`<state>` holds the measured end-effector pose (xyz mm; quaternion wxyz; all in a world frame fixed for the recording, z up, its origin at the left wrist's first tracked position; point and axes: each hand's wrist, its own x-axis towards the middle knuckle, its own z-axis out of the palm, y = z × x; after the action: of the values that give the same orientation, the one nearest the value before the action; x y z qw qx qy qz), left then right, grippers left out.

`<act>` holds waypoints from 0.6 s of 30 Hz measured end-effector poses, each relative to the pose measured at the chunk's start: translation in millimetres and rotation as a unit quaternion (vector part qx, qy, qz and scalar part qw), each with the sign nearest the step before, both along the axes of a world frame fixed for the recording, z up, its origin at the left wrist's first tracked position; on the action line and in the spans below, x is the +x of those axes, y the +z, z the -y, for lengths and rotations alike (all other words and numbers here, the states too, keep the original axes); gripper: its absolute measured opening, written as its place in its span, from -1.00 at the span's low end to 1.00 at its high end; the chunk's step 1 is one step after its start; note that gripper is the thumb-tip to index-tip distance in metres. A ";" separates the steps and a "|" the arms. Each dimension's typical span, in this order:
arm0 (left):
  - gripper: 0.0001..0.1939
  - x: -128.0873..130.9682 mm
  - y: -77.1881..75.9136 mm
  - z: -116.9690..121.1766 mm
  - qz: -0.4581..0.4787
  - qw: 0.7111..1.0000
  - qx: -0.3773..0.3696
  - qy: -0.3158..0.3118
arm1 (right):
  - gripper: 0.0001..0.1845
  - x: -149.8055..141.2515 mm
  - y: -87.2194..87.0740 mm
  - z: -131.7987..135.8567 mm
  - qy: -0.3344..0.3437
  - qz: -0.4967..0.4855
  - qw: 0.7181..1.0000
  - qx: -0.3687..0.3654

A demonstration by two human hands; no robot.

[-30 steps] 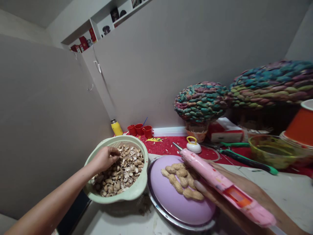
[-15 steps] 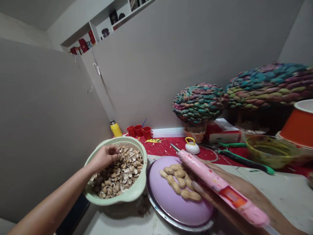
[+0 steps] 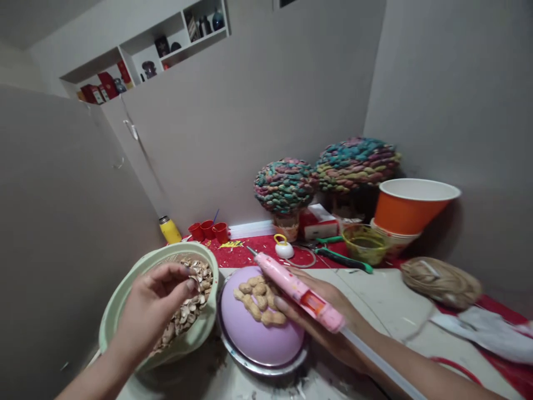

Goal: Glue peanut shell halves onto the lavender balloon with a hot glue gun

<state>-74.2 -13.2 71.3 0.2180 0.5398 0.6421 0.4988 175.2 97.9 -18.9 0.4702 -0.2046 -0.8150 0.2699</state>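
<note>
— Grip status, right hand?
— Right hand [image 3: 337,304]: fingers wrapped closely around the slim pink plastic glue gun [image 3: 287,281], which has an orange window in its side. Its metal nozzle points away from the person; a translucent rod extends from the rear.

— Grip status, left hand?
— Left hand [image 3: 152,305]: fingers curled, thumb tip near the index fingertip, above the pale green plastic colander [image 3: 204,331]. Whether a small piece is pinched between the tips cannot be told. Broken tan peanut shells [image 3: 187,315] lie in the colander.

— Workpiece location?
— Smooth lilac dome [image 3: 250,340], seated in the round silver metal tray [image 3: 266,370], between the colander and the right hand. Tan, whole-looking peanuts [image 3: 252,306] lie in a compact group on its upper surface. One right fingertip is just beside the group; contact cannot be confirmed.

— Progress?
— Judged as an early stage. Done: one cluster is in place. Left: the larger visible part of the dome, chiefly its near side, shows plain lilac. Whether the peanuts are bonded cannot be seen.

— Comparable items?
— Two rounded forms, the smaller [image 3: 285,187] and the larger [image 3: 358,165], stand beyond the dome, both covered in multicoloured, peanut-like pieces.
</note>
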 end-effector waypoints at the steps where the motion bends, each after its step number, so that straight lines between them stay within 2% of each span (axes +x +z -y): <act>1: -0.93 12.0 -1.3 4.1 -0.073 0.995 0.064 0.000 | -0.79 0.4 4.4 0.6 0.019 0.008 1.000 0.011; 2: -0.92 23.5 -3.5 7.4 -0.145 0.979 0.143 -0.006 | -0.83 0.9 8.2 1.3 0.032 0.009 0.999 0.017; 4: -0.76 43.4 -9.9 10.3 -0.254 0.923 0.288 -0.031 | -0.90 2.2 14.0 2.7 0.049 -0.004 0.999 0.023; 6: -0.70 57.3 -17.7 7.9 -0.348 0.868 0.352 -0.044 | -0.94 2.7 16.6 3.7 0.064 -0.019 0.997 0.029; 8: -0.72 63.8 -25.9 1.9 -0.418 0.826 0.375 -0.045 | -0.93 2.2 17.1 4.0 0.074 -0.029 0.996 0.033; 10: -0.73 63.5 -34.1 -5.0 -0.454 0.800 0.389 -0.052 | -0.92 1.1 16.4 3.6 0.078 -0.037 0.996 0.036; 14: -0.70 53.8 -46.5 -12.6 -0.491 0.774 0.393 -0.073 | -0.95 -1.3 13.3 1.2 0.085 -0.049 0.995 0.032; 18: -0.71 49.6 -50.8 -10.9 -0.550 0.737 0.387 -0.072 | -0.92 -2.0 8.9 -1.9 0.079 -0.060 0.994 0.040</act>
<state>-24.6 -2.3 20.5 -0.3656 0.8023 0.3609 0.3039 173.2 99.7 -10.0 0.5037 -0.1043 -0.8087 0.2853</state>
